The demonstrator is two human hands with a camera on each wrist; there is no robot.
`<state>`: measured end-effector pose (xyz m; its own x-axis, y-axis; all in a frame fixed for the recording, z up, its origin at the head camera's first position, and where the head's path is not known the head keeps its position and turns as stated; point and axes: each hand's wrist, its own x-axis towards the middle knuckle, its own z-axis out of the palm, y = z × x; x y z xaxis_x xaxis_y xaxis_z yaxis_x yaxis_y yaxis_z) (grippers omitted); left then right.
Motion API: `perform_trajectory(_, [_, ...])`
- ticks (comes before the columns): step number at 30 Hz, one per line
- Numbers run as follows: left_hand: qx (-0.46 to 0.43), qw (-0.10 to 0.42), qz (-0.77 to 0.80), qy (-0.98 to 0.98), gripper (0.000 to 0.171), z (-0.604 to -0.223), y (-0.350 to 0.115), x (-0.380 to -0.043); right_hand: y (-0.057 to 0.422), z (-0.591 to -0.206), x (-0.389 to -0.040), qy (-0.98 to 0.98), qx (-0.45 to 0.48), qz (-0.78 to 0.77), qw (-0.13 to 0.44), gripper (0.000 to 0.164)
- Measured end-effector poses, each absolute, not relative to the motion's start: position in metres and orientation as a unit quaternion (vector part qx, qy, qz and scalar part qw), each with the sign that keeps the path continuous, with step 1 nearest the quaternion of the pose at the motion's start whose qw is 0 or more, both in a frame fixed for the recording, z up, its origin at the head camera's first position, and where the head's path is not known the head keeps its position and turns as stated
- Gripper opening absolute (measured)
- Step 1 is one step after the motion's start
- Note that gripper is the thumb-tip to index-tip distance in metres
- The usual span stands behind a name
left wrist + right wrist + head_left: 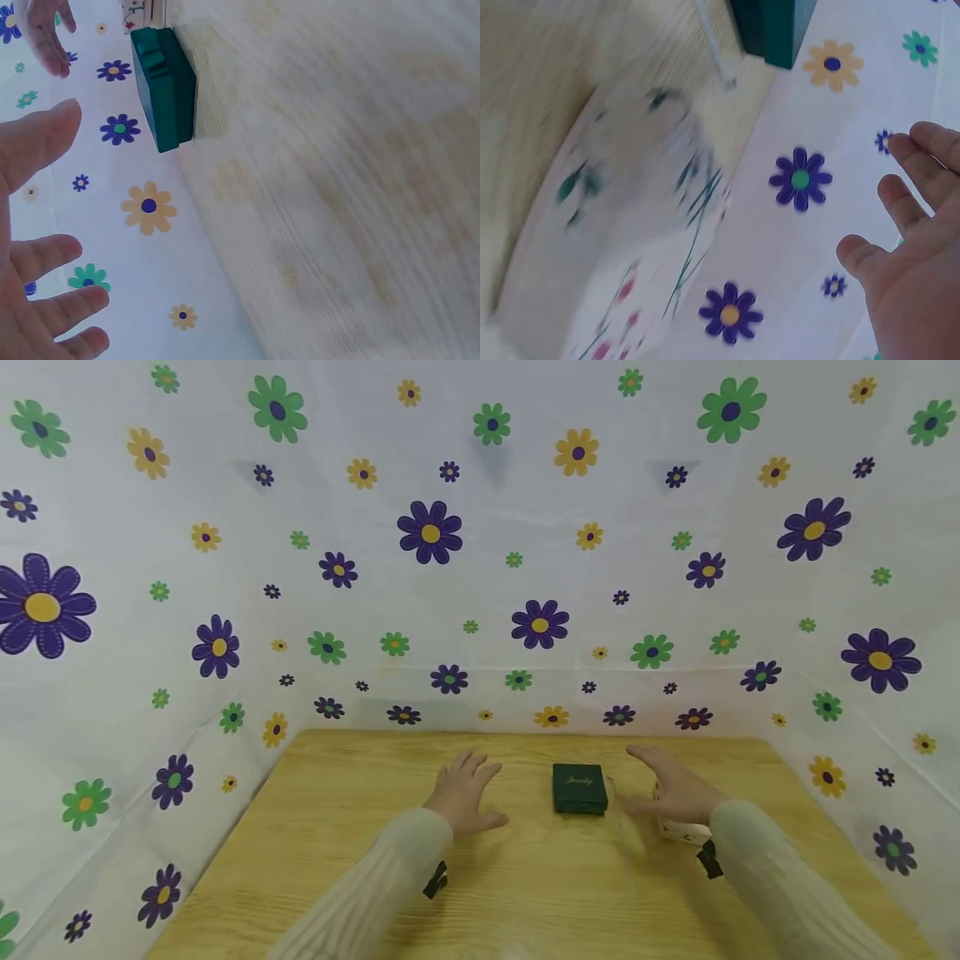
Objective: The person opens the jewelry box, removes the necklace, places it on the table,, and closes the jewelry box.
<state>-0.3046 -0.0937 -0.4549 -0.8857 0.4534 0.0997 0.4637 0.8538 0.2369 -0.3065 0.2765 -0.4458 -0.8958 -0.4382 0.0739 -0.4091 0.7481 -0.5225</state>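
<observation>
A small dark green box [580, 789] with gold lettering on its lid stands on the table between the two hands. My left hand [463, 797] is to its left with fingers spread, and the left wrist view also shows this hand [45, 300] apart from the box [166, 90]. To the right of the box, my right hand [675, 789] hovers with thumb and fingers apart, holding nothing. Below that hand sits a white item with a floral print [630, 195], partly hidden by the hand in the head view. A thin whitish strand or rod [714, 45] lies between the box and this item.
The wooden table [360, 777] is enclosed at the back and both sides by white cloth [480, 593] printed with purple, green and yellow flowers. Cream knit sleeves [360, 885] with small black clips [436, 880] cover both forearms.
</observation>
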Motion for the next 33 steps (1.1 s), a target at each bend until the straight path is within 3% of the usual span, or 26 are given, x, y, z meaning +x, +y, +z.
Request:
perform_trajectory(8, [-0.259, 0.031, -0.147, -0.954, 0.082, -0.456, -0.097, -0.276, 0.324, -0.455, -0.277, 0.941, -0.192, -0.278, -0.004, 0.097])
perform_trajectory(17, [-0.267, 0.021, -0.181, -0.946, 0.08, -0.459, -0.096, -0.253, 0.365, -0.471, -0.268, 0.957, -0.154, -0.244, -0.008, 0.101])
perform_trajectory(33, [-0.28, -0.015, -0.24, -0.929, 0.08, -0.468, -0.074, -0.234, 0.377, -0.496, -0.282, 0.937, -0.105, -0.324, 0.071, 0.108])
